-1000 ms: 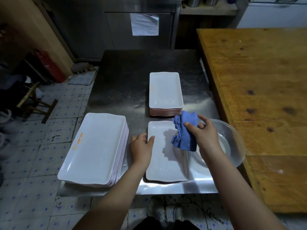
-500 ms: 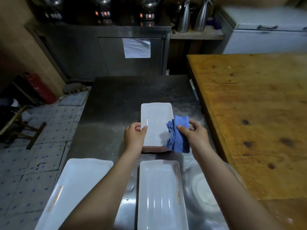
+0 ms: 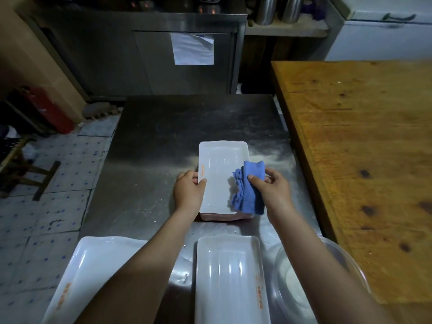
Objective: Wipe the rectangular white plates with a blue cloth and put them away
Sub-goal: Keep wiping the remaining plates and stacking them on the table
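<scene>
Both hands have gone up from the near plate (image 3: 229, 281) to the far stack (image 3: 224, 217), mid-frame, and there they are now. The left hand (image 3: 189, 190) grips the left rim of the top plate (image 3: 219, 176), thumb over the edge. The right hand (image 3: 277, 191) pinches the bunched blue cloth (image 3: 249, 190) under its thumb, right at the plate's right rim; whether its fingers also hold the rim, the cloth hides. The top plate lies squarely over the stack, with pinkish plate edges showing beneath it. Around them is the steel table (image 3: 187, 127). The near plate lies at bottom centre, a second stack (image 3: 98, 277) at lower left, a clear bowl (image 3: 346, 256) at lower right under the right forearm. A wooden table (image 3: 362, 148) fills the right side.
</scene>
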A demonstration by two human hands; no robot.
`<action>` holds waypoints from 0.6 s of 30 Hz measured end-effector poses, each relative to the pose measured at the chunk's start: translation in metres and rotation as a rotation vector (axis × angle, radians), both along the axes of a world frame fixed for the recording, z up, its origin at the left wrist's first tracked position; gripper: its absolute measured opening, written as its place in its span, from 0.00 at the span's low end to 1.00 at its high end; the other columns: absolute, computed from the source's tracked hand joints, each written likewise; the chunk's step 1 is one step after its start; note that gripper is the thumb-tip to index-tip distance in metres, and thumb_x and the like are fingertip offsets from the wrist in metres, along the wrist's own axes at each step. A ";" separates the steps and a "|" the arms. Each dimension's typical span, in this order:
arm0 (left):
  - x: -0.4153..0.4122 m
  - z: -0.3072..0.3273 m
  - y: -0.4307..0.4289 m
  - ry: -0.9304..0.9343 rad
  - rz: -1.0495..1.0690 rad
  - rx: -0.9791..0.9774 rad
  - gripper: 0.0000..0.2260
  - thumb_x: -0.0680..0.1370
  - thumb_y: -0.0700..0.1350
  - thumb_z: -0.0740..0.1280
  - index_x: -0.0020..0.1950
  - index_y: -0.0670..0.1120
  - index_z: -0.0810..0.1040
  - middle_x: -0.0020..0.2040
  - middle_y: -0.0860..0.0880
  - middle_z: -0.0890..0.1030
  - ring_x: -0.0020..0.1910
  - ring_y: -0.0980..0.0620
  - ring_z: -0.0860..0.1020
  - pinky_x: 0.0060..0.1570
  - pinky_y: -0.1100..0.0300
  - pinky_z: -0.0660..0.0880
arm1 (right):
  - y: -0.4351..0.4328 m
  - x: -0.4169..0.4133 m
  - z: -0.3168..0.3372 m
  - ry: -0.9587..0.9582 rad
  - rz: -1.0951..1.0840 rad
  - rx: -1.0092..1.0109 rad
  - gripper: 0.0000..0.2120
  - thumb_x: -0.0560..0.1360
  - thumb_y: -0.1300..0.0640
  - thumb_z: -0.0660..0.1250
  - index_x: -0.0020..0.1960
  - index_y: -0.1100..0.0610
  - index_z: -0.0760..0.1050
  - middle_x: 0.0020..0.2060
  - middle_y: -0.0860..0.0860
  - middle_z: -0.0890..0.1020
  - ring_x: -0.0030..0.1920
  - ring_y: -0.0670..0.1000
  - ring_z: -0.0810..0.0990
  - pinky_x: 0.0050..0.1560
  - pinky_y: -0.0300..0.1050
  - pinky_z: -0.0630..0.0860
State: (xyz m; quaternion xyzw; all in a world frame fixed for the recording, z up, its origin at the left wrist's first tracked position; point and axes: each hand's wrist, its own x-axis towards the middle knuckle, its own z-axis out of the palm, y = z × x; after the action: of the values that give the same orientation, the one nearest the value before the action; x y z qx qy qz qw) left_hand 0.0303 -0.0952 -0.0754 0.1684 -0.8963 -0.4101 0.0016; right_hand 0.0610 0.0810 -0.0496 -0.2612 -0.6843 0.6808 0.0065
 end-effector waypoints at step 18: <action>0.009 0.020 -0.010 -0.099 0.091 0.324 0.06 0.80 0.51 0.57 0.52 0.51 0.63 0.41 0.52 0.72 0.40 0.51 0.73 0.38 0.56 0.71 | 0.023 0.038 0.031 0.060 -0.143 -0.112 0.15 0.73 0.63 0.70 0.59 0.58 0.74 0.40 0.48 0.82 0.40 0.48 0.81 0.42 0.45 0.78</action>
State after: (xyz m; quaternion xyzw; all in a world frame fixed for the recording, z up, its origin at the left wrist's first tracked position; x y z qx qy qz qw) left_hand 0.0389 -0.1050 -0.0557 0.2270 -0.8090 -0.5397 -0.0513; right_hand 0.0987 0.1035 -0.0182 -0.2887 -0.6243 0.7233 0.0611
